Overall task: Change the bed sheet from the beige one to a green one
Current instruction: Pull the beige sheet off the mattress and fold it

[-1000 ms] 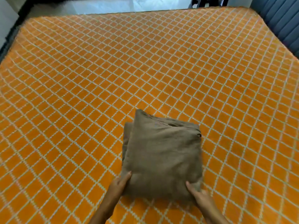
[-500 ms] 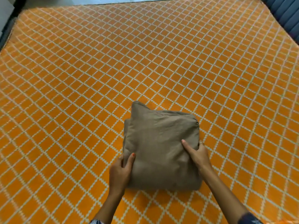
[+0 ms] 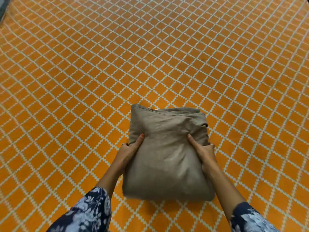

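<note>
A folded beige sheet (image 3: pixel 167 153) forms a thick bundle at the lower middle of the view, over the orange mattress (image 3: pixel 83 72) with its white diamond pattern. My left hand (image 3: pixel 129 150) grips the bundle's left side, thumb on top and fingers under the fabric. My right hand (image 3: pixel 203 150) grips its right side the same way, a ring showing on one finger. The near end of the bundle looks raised off the mattress. No green sheet is in view.
The bare orange mattress fills nearly the whole view. A dark strip of floor or bed edge (image 3: pixel 3 10) shows at the top left corner. My dark floral sleeves (image 3: pixel 87 213) reach in from the bottom.
My hands slid from the bundle's near corners to its sides and closed on it. The bundle has come up toward me, and the camera has tilted further down.
</note>
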